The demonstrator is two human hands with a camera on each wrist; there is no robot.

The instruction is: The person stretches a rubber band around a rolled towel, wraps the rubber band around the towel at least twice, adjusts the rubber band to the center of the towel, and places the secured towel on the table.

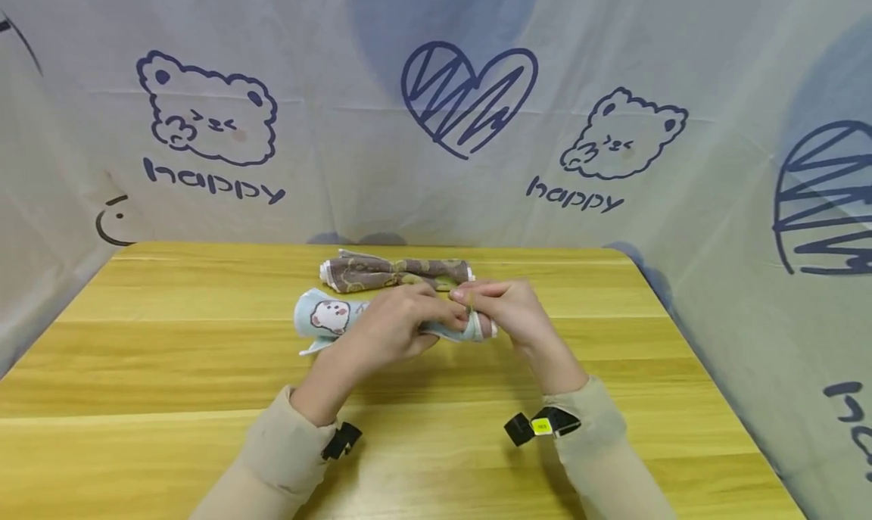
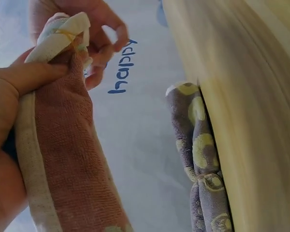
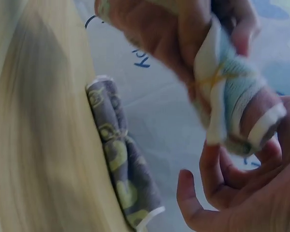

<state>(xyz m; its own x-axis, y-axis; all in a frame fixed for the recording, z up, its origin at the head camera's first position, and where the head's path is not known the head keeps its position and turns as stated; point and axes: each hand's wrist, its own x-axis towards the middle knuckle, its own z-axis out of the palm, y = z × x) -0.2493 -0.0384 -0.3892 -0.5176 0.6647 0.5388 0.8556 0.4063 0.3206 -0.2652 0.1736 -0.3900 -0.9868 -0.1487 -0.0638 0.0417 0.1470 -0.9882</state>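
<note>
A light-blue towel roll (image 1: 330, 317) with a bear print is held in my left hand (image 1: 398, 319), its thumb and fingers wrapped about it near the right end. A brownish-pink face of the towel (image 2: 70, 154) with a pale border shows in the left wrist view. Around that end runs a thin yellow rubber band (image 3: 216, 77), cinching the cloth. My right hand (image 1: 514, 312) is at the banded end, its fingers (image 3: 186, 193) loosely bent and spread beside and below the roll in the right wrist view.
Just beyond the blue roll, a brown towel roll (image 1: 368, 272) with yellow-green patterns lies on the wooden table (image 1: 170, 368), tied in at its middle. A pale cloth (image 1: 327, 149) printed with bears and hearts hangs behind and beside the table.
</note>
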